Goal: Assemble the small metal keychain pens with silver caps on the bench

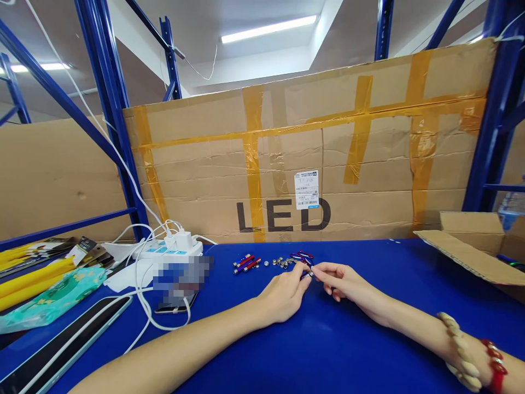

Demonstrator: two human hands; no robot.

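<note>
My left hand is closed around a small tube with a silver end, most of it hidden by the fingers. Thumb and forefinger of my right hand pinch together right at that tube's end; what lies between them is too small to make out. Just beyond the fingers are small red and blue metal tubes. Several little silver round pieces are scattered left of these. Farther left lies a group of red and purple metal tubes with silver ends.
On the left of the blue tabletop are a white power strip with tangled cables, a phone, a light-blue-edged tablet-like device and yellow packages. An open cardboard box stands right. A tall cardboard sheet closes the back.
</note>
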